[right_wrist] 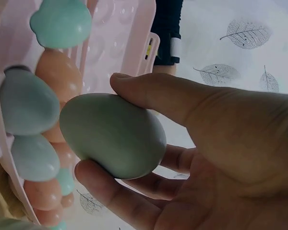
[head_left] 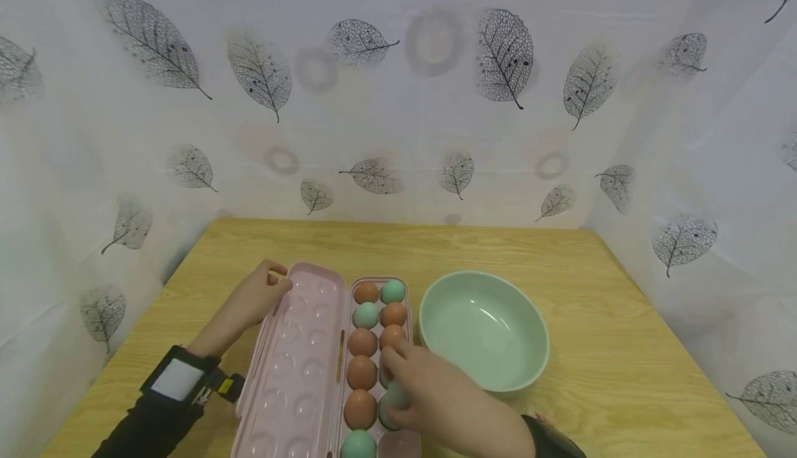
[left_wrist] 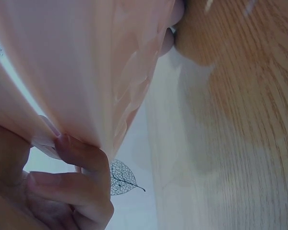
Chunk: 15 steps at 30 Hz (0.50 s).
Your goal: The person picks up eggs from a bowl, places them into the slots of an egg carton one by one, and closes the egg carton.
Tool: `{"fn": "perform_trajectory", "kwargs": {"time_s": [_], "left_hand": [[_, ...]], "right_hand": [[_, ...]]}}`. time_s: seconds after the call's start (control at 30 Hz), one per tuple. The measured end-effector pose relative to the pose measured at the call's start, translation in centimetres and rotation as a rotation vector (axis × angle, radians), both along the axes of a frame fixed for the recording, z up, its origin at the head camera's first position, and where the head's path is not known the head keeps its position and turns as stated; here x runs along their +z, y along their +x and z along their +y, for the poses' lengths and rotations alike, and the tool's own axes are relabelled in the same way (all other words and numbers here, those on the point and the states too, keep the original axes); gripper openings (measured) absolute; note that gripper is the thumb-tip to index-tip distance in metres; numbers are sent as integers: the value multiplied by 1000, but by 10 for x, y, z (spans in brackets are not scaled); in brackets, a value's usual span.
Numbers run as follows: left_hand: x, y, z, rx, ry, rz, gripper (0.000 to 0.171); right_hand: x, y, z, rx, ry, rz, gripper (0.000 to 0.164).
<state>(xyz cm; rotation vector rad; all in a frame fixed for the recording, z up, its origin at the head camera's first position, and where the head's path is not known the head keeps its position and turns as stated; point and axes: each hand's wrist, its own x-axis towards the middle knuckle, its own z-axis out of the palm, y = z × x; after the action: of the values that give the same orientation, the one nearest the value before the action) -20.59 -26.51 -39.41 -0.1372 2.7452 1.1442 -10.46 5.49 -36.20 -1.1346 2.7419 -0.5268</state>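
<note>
A pink plastic egg carton [head_left: 342,354] lies open on the table, its dimpled lid [head_left: 299,354] folded out to the left. My left hand [head_left: 258,295] grips the lid's far left edge; in the left wrist view, the fingers [left_wrist: 81,153] curl at that edge. Over the near right row, my right hand [head_left: 445,396] pinches a pale green egg [right_wrist: 113,134] between thumb and fingers. Brown eggs [head_left: 361,373] and pale green eggs [head_left: 358,445] sit in the carton's two rows. The right fingers partly cover the eggs beneath them. At the near right end, one cup [head_left: 398,446] shows bare pink.
Just right of the carton stands a wide pale green bowl [head_left: 479,326], close to the right hand. The wood-grain table [head_left: 598,333] extends to a leaf-printed curtain [head_left: 398,133] behind and at both sides. A device [head_left: 180,378] is strapped to the left wrist.
</note>
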Motion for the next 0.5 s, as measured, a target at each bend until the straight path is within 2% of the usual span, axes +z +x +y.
{"fn": "perform_trajectory", "kwargs": {"time_s": [0.13, 0.23, 0.4, 0.5], "left_hand": [[2, 0, 0, -5, 6, 1, 54], [2, 0, 0, -8, 10, 1, 54], [0, 0, 0, -9, 5, -1, 55], [0, 1, 0, -7, 0, -2, 54]], "right_hand": [[-4, 3, 0, -9, 12, -53, 36], [-9, 7, 1, -28, -22, -98, 35], [-18, 13, 1, -15, -66, -80, 33], [-22, 15, 1, -12, -52, -63, 37]]}}
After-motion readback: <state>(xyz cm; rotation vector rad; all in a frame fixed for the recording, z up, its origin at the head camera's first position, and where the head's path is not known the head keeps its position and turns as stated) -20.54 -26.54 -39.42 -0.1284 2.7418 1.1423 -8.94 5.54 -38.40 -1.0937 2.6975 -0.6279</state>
